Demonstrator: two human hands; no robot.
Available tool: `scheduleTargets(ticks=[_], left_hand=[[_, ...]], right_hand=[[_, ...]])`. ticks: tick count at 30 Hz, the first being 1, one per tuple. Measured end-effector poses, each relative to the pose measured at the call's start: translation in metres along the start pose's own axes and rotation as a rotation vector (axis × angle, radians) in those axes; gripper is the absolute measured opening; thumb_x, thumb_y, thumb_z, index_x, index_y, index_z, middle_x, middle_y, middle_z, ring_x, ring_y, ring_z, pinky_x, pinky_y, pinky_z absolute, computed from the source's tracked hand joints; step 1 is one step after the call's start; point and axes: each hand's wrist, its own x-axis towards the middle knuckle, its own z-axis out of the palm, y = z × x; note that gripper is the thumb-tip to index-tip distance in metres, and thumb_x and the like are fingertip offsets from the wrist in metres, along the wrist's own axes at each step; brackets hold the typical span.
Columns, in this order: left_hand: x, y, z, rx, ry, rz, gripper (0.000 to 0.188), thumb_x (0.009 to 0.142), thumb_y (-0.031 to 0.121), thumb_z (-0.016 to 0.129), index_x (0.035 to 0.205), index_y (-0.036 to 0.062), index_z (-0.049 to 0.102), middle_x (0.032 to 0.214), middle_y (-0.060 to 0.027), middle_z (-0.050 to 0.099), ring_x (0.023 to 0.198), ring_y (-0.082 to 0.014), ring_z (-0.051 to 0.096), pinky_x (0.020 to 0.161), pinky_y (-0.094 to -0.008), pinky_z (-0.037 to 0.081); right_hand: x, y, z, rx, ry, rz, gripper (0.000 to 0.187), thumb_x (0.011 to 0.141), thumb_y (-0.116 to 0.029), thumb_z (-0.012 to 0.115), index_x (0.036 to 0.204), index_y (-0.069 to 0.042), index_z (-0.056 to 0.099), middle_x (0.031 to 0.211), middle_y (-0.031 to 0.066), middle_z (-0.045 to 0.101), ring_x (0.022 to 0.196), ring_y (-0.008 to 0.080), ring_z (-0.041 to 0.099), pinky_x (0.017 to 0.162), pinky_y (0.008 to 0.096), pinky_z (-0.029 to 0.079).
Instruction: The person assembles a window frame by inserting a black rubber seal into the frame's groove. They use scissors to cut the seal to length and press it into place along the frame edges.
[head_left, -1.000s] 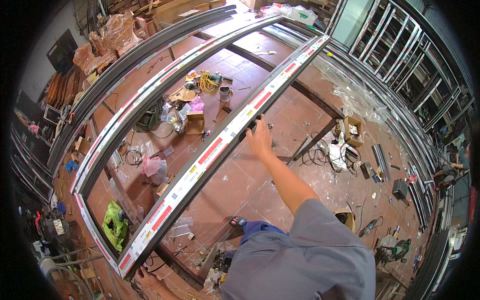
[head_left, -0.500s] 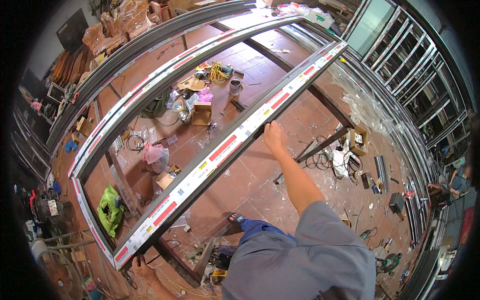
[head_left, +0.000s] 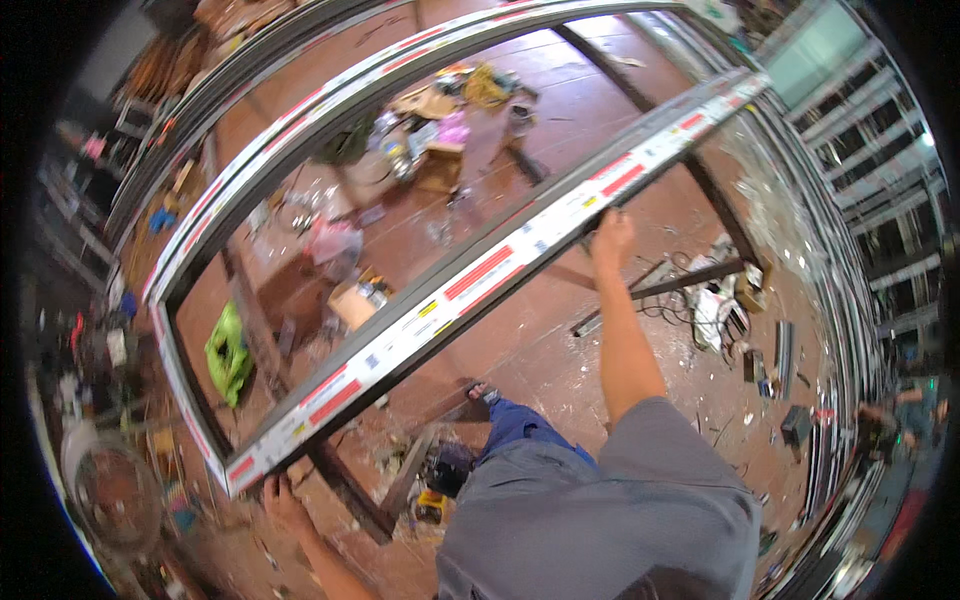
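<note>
A long rectangular frame of dark metal profiles (head_left: 410, 318), its faces covered in white and red protective film, lies across dark steel supports (head_left: 345, 490). My right hand (head_left: 613, 243) is closed on the near long side, around its lower edge, past the middle toward the far right. Down at the near left corner, my left hand (head_left: 288, 505) holds the same side from below; its fingertips meet the edge and are slightly blurred. Both arms are stretched out, the right one farther forward.
Through the frame show a green bag (head_left: 229, 352), a pink plastic bag (head_left: 333, 242), cardboard boxes (head_left: 440, 168) and a yellow cord (head_left: 487, 86) on the tiled floor. Cables and a white bag (head_left: 714, 312) lie at right. A fan (head_left: 112, 490) stands at lower left; long profiles (head_left: 835, 270) line the right.
The whole view has shifted and blurred, with floor items and frame moving together. Both hands keep about the same places on the frame.
</note>
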Motion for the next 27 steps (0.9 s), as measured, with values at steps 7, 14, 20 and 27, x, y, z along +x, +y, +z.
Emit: scheduleTargets(ticks=[7,14,20,27], left_hand=[[0.007,0.024,0.009,0.118,0.021,-0.014,0.022,0.093,0.01,0.067,0.109,-0.006,0.069,0.099,-0.0137,0.073,0.091,-0.0217,0.069,0.084,-0.0324,0.053],[-0.018,-0.035,0.015,-0.237,0.165,-0.306,0.027,0.09,0.019,0.077,0.102,-0.0027,0.067,0.091,-0.0105,0.072,0.084,-0.0193,0.067,0.077,-0.0329,0.052],[-0.055,-0.033,-0.015,-0.107,-0.228,-0.412,0.042,0.087,0.04,0.078,0.097,-0.0004,0.072,0.086,-0.0134,0.072,0.076,-0.0234,0.066,0.071,-0.0379,0.051],[-0.161,-0.185,-0.102,0.144,-0.371,-0.427,0.04,0.081,0.039,0.081,0.093,0.0015,0.073,0.089,-0.0204,0.073,0.083,-0.0365,0.07,0.073,-0.0443,0.052]], right_hand=[[-0.139,0.008,0.023,0.736,-0.288,0.282,0.048,0.109,-0.038,0.045,0.125,0.003,0.063,0.113,0.0124,0.067,0.091,0.0225,0.067,0.07,0.0345,0.058],[-0.405,-0.061,0.003,0.731,-1.228,0.424,0.028,0.106,-0.028,0.055,0.107,-0.001,0.062,0.084,0.0111,0.068,0.067,0.0183,0.066,0.063,0.0339,0.057],[-0.482,-0.074,0.028,0.632,-1.257,0.297,0.033,0.104,-0.032,0.053,0.096,-0.002,0.065,0.081,0.0102,0.068,0.069,0.0217,0.066,0.065,0.0358,0.056],[-0.479,-0.074,0.047,0.553,-1.056,0.305,0.027,0.096,-0.026,0.054,0.099,-0.001,0.064,0.08,0.0125,0.069,0.066,0.0237,0.066,0.059,0.038,0.055]])
